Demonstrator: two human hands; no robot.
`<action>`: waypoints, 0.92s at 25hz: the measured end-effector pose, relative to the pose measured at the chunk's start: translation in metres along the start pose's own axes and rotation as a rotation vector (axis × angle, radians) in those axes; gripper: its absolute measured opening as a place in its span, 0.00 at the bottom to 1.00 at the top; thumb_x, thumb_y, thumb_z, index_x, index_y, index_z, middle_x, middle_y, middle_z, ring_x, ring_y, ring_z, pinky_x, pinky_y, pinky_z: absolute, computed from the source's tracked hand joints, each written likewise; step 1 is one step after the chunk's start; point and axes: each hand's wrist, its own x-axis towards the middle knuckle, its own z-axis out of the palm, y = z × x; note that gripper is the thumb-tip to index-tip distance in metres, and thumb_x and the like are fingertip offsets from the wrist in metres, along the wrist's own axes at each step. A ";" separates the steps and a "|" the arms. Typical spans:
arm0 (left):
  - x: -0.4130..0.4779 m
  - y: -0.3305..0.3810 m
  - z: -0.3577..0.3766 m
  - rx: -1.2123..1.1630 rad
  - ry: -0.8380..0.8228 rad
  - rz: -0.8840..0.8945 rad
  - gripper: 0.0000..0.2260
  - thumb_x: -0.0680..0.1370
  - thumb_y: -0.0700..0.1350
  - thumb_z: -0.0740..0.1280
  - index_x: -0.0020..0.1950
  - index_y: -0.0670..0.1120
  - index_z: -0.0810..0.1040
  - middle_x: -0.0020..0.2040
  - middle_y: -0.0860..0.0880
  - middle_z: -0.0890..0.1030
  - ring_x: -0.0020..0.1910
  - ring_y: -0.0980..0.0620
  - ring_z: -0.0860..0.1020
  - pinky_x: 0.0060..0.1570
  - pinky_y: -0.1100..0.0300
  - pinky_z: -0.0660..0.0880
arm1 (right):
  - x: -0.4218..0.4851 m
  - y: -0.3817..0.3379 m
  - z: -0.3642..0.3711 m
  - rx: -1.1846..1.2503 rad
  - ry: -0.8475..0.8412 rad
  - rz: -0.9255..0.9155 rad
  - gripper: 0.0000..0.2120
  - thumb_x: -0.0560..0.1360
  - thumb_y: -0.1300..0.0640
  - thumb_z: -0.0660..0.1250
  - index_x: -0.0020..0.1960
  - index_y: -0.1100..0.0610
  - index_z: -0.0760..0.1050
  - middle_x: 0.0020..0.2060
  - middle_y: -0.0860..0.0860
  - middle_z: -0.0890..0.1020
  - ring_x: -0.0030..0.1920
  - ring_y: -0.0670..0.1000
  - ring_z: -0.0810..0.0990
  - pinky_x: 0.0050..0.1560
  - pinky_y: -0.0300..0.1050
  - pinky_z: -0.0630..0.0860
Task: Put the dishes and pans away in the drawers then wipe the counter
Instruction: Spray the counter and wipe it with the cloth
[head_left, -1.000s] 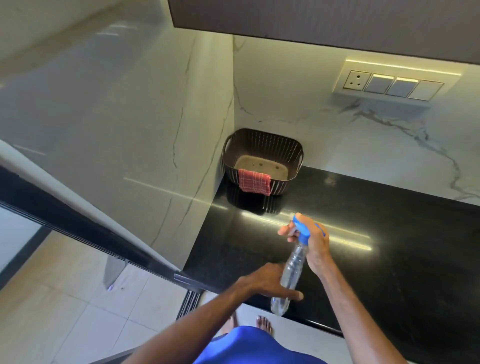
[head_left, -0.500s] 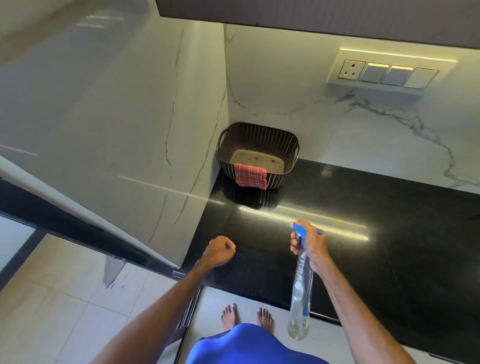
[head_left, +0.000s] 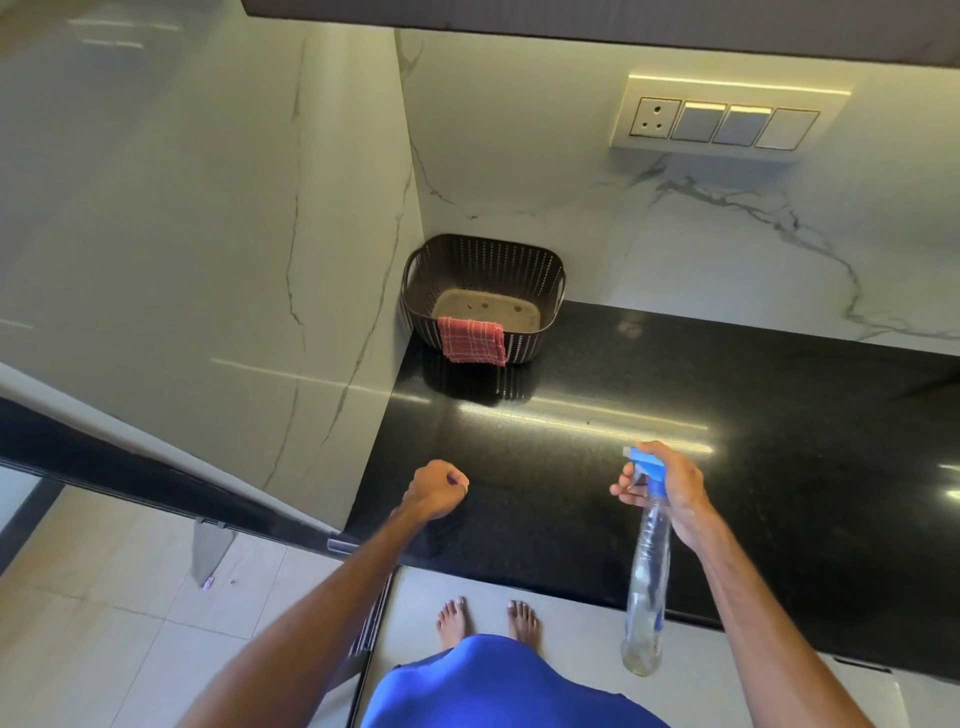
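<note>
A clear spray bottle (head_left: 647, 577) with a blue trigger head hangs upright over the front edge of the black counter (head_left: 753, 457). My right hand (head_left: 670, 486) grips its neck, fingers round the trigger, nozzle pointing left. My left hand (head_left: 436, 491) hovers above the counter's left front part, fingers curled into a fist and holding nothing. A red checked cloth (head_left: 471, 340) hangs over the front rim of a dark brown perforated basket (head_left: 535, 270) in the back left corner.
A white marble wall panel (head_left: 208, 234) borders the counter on the left, and marble backsplash runs behind it. A socket and switch plate (head_left: 727, 122) sits on the back wall under a dark upper cabinet. My bare feet stand on the tiled floor (head_left: 104, 623) below.
My left hand let go of the bottle's body and moved left, curling into a fist. The bottle swung to hang upright from my right hand.
</note>
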 end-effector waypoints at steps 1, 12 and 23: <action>-0.002 -0.001 -0.001 -0.003 0.027 -0.007 0.04 0.80 0.43 0.69 0.48 0.47 0.84 0.46 0.47 0.84 0.46 0.52 0.82 0.51 0.51 0.83 | -0.007 0.002 -0.001 -0.039 -0.064 -0.020 0.17 0.79 0.52 0.67 0.42 0.66 0.81 0.35 0.64 0.83 0.38 0.63 0.85 0.48 0.54 0.81; -0.028 -0.022 -0.019 -0.039 0.357 -0.165 0.12 0.79 0.39 0.68 0.61 0.46 0.82 0.59 0.47 0.82 0.53 0.52 0.77 0.48 0.61 0.73 | -0.043 0.052 0.031 -0.246 -0.322 -0.011 0.21 0.80 0.54 0.65 0.32 0.63 0.78 0.30 0.63 0.78 0.32 0.61 0.81 0.38 0.49 0.77; -0.012 0.051 0.046 0.028 0.221 0.064 0.12 0.75 0.37 0.68 0.57 0.44 0.83 0.56 0.47 0.84 0.57 0.48 0.81 0.59 0.56 0.78 | -0.074 0.099 -0.082 -0.116 0.030 0.091 0.21 0.80 0.54 0.65 0.33 0.65 0.78 0.31 0.64 0.78 0.34 0.61 0.80 0.44 0.54 0.79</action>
